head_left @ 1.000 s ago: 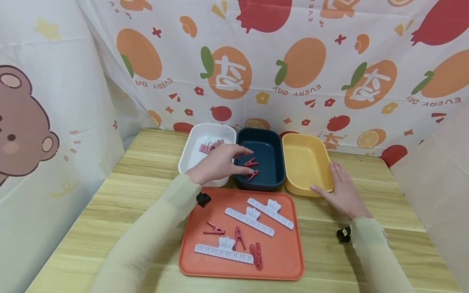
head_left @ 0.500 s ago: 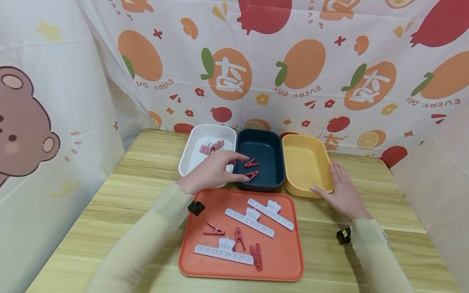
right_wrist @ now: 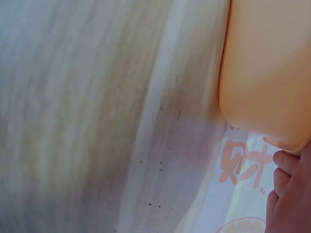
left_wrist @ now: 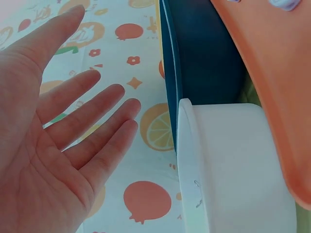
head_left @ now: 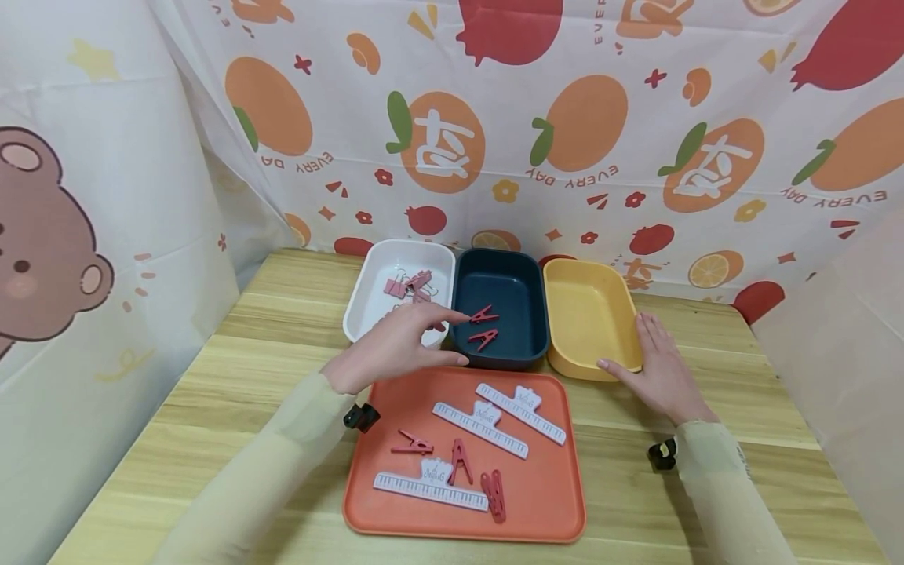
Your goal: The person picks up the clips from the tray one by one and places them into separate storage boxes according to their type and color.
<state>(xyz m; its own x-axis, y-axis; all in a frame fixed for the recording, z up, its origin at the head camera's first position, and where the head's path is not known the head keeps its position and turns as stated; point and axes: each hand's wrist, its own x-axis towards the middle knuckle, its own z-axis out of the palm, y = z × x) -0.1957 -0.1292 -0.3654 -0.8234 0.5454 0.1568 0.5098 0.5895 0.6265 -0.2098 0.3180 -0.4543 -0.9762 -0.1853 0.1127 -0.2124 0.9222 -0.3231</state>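
My left hand (head_left: 404,339) hovers over the front edges of the white bin (head_left: 363,290) and the dark blue bin (head_left: 519,275). Nothing is between its spread fingers, which the left wrist view shows extended. Two red clothespins (head_left: 484,339) lie in the blue bin. Pink binder clips (head_left: 395,288) and other pink clips sit in the white one, partly hidden by the hand. My right hand (head_left: 660,369) rests against the right front corner of the yellow bin (head_left: 589,314), fingers along its side and thumb at the front rim.
An orange tray (head_left: 537,502) in front of the bins holds three white ruler-like clips (head_left: 480,428) with piano-key print and three red clothespins (head_left: 461,459). A printed cloth (head_left: 508,212) hangs right behind the bins. Wooden tabletop (head_left: 233,345) spreads around them.
My left hand has drawn back from over the blue bin, leftward and toward me, uncovering the two clothespins there. The right hand stays at the yellow bin.
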